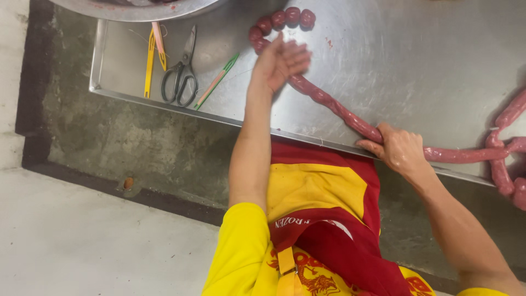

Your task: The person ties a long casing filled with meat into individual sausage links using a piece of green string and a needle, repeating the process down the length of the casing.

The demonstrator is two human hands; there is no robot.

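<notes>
A long raw sausage rope (334, 107) was laid across the steel table (416, 60). It was pinched in the closed fingers of the right hand (399, 149) at the table edge, while the left hand (280, 61) was held open over it. Scissors (182, 71), yellow sticks (152, 57) and a green pen (218, 80) were left nearby, beside a metal bowl (137, 8).
</notes>
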